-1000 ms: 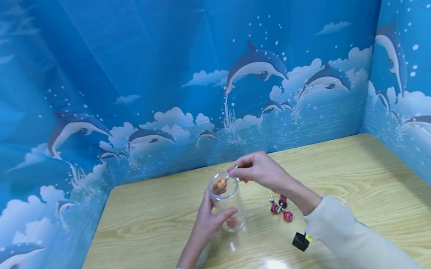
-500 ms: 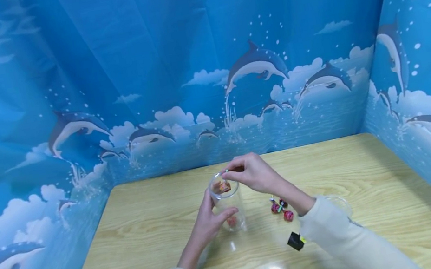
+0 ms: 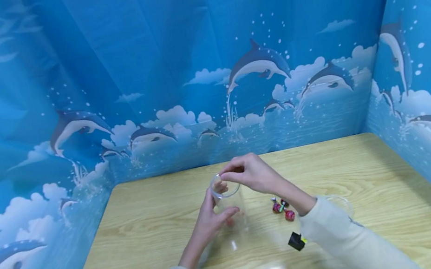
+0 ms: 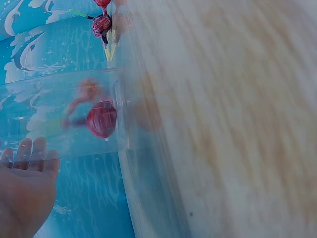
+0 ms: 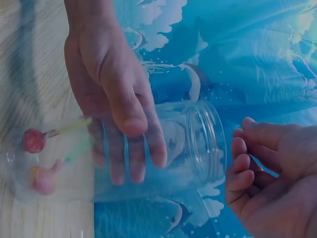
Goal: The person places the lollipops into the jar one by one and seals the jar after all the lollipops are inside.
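Observation:
A clear, open-mouthed plastic jar stands upright on the table. My left hand holds it from the left, thumb on the near side and fingers round the far side. Inside at the bottom are a red lollipop with a yellow stick and a blurred orange-pink lollipop with a green stick. At the jar's mouth, my right hand hovers with loosely bent fingers and nothing between them. Several red and dark lollipops lie on the table to the right of the jar, below the right forearm.
The wood-grain table is backed by a blue dolphin-print curtain. Beside the right sleeve lies a clear round lid-like piece. A small black block shows at the right cuff.
My right hand has brought an orange lollipop over the jar's mouth and let it go; it has dropped to the bottom. The left hand keeps its hold on the jar.

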Tool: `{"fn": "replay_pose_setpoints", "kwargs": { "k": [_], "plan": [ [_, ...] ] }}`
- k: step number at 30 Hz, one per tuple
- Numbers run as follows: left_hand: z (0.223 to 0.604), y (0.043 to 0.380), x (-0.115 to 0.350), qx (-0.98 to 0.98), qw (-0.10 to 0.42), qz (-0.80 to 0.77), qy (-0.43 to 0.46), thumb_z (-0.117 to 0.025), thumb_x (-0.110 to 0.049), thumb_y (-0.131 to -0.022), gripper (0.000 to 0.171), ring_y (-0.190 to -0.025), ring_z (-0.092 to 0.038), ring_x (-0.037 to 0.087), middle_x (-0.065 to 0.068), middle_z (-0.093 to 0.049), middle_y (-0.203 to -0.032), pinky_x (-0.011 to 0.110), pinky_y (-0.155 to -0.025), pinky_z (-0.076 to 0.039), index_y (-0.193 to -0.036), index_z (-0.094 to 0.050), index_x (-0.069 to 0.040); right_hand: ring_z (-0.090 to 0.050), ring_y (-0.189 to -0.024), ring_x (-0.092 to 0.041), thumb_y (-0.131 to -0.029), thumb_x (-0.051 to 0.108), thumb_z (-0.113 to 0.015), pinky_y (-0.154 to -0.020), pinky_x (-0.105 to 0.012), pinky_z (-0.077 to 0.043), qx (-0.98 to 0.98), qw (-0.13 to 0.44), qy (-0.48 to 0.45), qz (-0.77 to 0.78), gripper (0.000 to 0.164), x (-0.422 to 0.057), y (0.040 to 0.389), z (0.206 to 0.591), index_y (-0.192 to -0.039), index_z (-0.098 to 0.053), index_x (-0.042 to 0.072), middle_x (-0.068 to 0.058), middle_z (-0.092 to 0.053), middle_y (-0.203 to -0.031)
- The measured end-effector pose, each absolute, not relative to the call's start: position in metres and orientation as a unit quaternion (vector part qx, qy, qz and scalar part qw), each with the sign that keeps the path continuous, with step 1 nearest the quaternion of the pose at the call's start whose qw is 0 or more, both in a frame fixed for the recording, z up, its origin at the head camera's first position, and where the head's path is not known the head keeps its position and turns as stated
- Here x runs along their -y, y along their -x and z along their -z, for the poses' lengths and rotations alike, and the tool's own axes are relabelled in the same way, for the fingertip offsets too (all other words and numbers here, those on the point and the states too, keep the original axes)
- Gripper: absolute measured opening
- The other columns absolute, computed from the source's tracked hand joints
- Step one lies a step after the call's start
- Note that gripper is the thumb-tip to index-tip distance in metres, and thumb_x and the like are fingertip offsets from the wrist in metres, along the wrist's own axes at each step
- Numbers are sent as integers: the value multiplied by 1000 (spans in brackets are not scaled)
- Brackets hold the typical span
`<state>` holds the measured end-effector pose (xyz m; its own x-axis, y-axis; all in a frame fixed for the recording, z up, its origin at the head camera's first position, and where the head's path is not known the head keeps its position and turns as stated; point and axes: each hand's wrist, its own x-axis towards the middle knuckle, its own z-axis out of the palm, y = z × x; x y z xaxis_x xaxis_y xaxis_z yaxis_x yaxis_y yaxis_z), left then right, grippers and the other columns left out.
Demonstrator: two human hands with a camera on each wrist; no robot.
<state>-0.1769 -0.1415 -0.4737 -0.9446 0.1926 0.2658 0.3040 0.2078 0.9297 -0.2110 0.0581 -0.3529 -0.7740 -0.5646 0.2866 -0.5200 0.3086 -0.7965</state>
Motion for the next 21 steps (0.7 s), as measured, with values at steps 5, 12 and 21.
{"fn": "replay_pose_setpoints", "kwargs": {
  "k": [5, 12, 21],
  "plan": [
    [474, 177, 141, 769, 50, 617, 162, -84, -6, -86, 81, -137, -50, 37, 20, -53, -147, 60, -114, -40, -154, -39, -8, -65, -81, -18, -102, 21, -68, -69, -30, -57, -812, 27, 296, 502, 21, -75, 212, 350, -116, -77, 8, -4, -74, -101],
    [474, 177, 140, 758, 36, 634, 150, -85, -6, -84, 82, -136, -48, 45, 21, -52, -148, 42, -84, -63, -152, -41, -10, -57, -74, -25, -103, 25, -66, -56, -29, -46, -828, 30, 241, 504, 27, -115, 218, 356, -122, -74, 9, -4, -69, -92],
    [475, 177, 140, 765, 36, 627, 140, -86, -8, -83, 83, -136, -48, 46, 19, -53, -148, 38, -82, -63, -153, -41, -11, -58, -76, -23, -105, 24, -64, -58, -30, -49, -840, 35, 201, 503, 32, -157, 226, 374, -130, -70, 5, -7, -67, -93]
  ]
}}
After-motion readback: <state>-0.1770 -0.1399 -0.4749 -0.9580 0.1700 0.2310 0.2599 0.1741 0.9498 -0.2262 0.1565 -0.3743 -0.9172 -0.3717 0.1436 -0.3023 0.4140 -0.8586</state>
